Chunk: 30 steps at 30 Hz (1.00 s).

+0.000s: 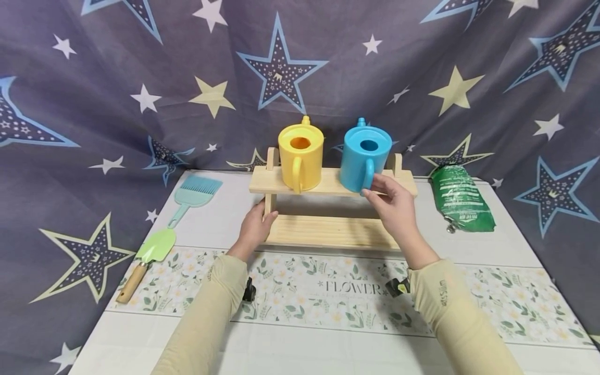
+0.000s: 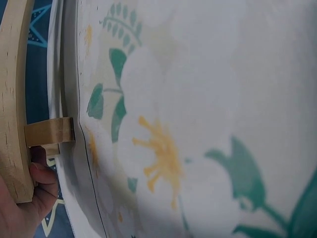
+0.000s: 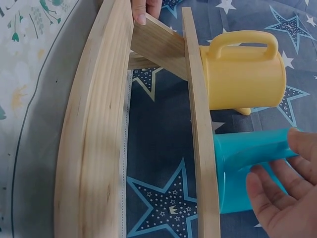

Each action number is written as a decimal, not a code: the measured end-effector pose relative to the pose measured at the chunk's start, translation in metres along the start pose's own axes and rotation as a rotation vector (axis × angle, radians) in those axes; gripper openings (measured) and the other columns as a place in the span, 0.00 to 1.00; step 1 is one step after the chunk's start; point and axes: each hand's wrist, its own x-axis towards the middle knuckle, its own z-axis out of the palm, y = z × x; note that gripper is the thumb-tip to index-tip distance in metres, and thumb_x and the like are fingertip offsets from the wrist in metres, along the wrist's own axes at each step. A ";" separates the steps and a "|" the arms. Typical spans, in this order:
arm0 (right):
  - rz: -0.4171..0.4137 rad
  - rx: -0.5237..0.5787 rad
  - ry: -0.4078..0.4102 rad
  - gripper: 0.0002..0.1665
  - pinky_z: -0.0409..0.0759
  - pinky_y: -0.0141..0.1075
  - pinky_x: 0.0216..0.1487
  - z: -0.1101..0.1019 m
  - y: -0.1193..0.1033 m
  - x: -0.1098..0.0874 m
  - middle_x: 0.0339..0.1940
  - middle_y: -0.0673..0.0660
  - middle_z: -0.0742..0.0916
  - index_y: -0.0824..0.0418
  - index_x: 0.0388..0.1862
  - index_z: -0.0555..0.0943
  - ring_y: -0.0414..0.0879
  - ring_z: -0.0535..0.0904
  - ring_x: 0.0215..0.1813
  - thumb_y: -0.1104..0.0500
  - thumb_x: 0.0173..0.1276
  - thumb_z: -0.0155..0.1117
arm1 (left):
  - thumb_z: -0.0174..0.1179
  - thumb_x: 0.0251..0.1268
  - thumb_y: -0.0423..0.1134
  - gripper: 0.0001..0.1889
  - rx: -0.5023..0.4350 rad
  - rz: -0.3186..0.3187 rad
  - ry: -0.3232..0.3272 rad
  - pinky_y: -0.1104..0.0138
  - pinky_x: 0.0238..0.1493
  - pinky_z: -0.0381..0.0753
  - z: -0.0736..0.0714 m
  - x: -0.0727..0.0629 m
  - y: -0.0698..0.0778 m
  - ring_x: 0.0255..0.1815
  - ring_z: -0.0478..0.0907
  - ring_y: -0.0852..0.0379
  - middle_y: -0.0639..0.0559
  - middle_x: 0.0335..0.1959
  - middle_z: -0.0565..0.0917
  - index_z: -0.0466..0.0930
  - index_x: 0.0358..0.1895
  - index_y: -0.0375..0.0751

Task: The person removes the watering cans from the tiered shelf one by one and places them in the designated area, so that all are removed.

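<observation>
A two-tier wooden shelf (image 1: 328,232) stands on the table. On its top board sit a yellow watering can (image 1: 311,166) on the left and a blue watering can (image 1: 353,166) on the right, both upright with handles facing me. My left hand (image 1: 254,226) grips the shelf's left upright, its fingers partly hidden behind the wood. With my right hand (image 1: 396,205) I hold the handle of the blue can, thumb near the handle's lower end. In the right wrist view, the fingers (image 3: 292,178) curl loosely at that handle.
To the left lie a light blue dustpan-shaped tool (image 1: 194,191) with a comb-like edge and a green trowel (image 1: 157,246) with a wooden handle. A green bag (image 1: 461,200) lies at the back right. A star-patterned curtain (image 1: 328,67) hangs close behind the shelf.
</observation>
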 end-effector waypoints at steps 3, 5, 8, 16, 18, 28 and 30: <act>0.000 -0.013 0.003 0.23 0.79 0.42 0.56 0.001 0.001 0.001 0.54 0.60 0.84 0.65 0.60 0.78 0.50 0.81 0.55 0.60 0.68 0.67 | 0.52 0.75 0.48 0.25 -0.008 -0.003 0.000 0.48 0.62 0.71 0.000 0.000 -0.001 0.60 0.73 0.41 0.38 0.60 0.75 0.65 0.70 0.42; 0.001 -0.017 0.005 0.22 0.80 0.41 0.55 0.002 0.001 0.001 0.54 0.60 0.85 0.65 0.60 0.78 0.50 0.81 0.55 0.60 0.68 0.67 | 0.52 0.75 0.48 0.25 -0.012 -0.005 0.000 0.48 0.62 0.71 0.000 0.000 -0.001 0.60 0.73 0.41 0.38 0.60 0.75 0.65 0.70 0.42; 0.002 -0.023 0.008 0.22 0.80 0.41 0.55 0.003 0.002 0.002 0.53 0.61 0.85 0.66 0.59 0.79 0.50 0.82 0.54 0.60 0.68 0.67 | 0.52 0.75 0.47 0.25 -0.013 -0.001 0.001 0.48 0.62 0.71 0.000 0.000 -0.001 0.60 0.73 0.40 0.37 0.60 0.75 0.65 0.70 0.41; 0.014 -0.048 0.038 0.21 0.81 0.41 0.54 0.006 0.002 0.003 0.49 0.60 0.86 0.65 0.57 0.80 0.49 0.83 0.51 0.58 0.67 0.68 | 0.53 0.75 0.46 0.25 -0.011 -0.004 0.007 0.49 0.63 0.70 0.000 -0.001 0.002 0.60 0.73 0.41 0.37 0.60 0.75 0.65 0.70 0.41; 0.009 -0.061 0.048 0.20 0.81 0.41 0.53 0.007 0.002 0.003 0.48 0.60 0.87 0.65 0.56 0.81 0.49 0.83 0.50 0.58 0.67 0.68 | 0.53 0.75 0.45 0.25 -0.015 -0.003 0.008 0.49 0.62 0.70 0.000 -0.001 0.002 0.60 0.73 0.41 0.37 0.60 0.75 0.65 0.70 0.41; -0.038 -0.112 0.089 0.20 0.82 0.42 0.52 0.007 0.003 0.003 0.48 0.61 0.88 0.65 0.54 0.83 0.50 0.85 0.49 0.60 0.65 0.69 | 0.52 0.75 0.46 0.26 -0.011 -0.008 0.005 0.49 0.65 0.68 -0.001 -0.001 0.003 0.63 0.72 0.41 0.37 0.63 0.74 0.64 0.71 0.41; -0.047 -0.126 0.097 0.20 0.82 0.41 0.52 0.006 0.003 0.002 0.48 0.61 0.87 0.65 0.55 0.83 0.50 0.85 0.50 0.59 0.66 0.69 | 0.52 0.75 0.46 0.27 -0.009 -0.010 0.004 0.49 0.65 0.68 -0.001 -0.001 0.003 0.63 0.72 0.41 0.37 0.63 0.74 0.63 0.72 0.42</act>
